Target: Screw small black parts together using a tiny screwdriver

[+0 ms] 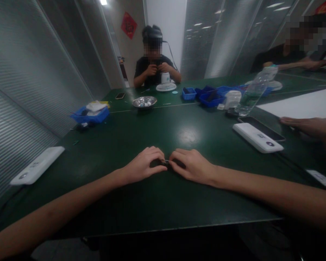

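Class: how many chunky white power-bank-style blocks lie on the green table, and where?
2. One white block lies at the table's left edge; the other lies right of the right hand, beside a dark phone. Others may sit out of view.

- On my left, a white power bank [36, 165] lies at the edge of the green table [163, 206].
- On my right lies another power bank [257, 137], with a dark phone [262, 128] just beside it.
- A steel bowl [144, 102] sits mid-table, and a blue tray [90, 114] is left of it.
- Blue bins [188, 93] and a clear bottle [254, 90] stand farther right.
- A co-worker [152, 69] sits opposite me.
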`<move>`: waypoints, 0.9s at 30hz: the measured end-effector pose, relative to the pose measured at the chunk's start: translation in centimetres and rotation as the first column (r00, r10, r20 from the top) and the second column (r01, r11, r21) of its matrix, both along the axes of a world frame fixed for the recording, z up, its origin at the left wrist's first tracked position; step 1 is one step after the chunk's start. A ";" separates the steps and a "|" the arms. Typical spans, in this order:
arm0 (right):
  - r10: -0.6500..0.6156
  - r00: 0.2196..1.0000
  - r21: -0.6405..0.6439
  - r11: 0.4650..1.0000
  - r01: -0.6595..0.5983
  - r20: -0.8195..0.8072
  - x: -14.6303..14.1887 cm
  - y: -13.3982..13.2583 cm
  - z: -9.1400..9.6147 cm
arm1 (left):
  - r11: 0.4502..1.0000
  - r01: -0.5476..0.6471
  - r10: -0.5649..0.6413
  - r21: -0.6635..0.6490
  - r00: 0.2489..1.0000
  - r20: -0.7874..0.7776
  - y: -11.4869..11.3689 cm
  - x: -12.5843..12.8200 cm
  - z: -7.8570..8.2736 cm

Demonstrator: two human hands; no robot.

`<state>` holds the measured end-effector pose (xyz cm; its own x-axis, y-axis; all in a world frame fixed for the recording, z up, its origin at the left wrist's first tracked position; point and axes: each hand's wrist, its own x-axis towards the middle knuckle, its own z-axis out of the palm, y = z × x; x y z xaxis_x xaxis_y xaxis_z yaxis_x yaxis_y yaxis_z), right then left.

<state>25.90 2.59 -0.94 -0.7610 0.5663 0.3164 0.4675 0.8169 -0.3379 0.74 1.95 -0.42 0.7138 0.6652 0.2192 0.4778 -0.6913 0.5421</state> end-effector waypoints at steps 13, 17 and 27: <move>-0.003 1.000 0.019 1.000 0.002 0.028 0.1 -0.2 0.7 | 0.995 -0.082 0.087 -0.064 0.994 0.071 0.6 -0.6 -0.1; 0.004 1.000 -0.019 1.000 -0.004 -0.009 0.0 -0.1 0.6 | 0.995 -0.050 0.055 -0.082 0.997 0.059 0.7 -0.6 0.1; -0.114 0.992 -0.041 0.993 0.112 -0.052 0.0 0.4 0.1 | 0.995 -0.076 0.080 -0.072 0.996 0.048 0.7 -0.7 -0.3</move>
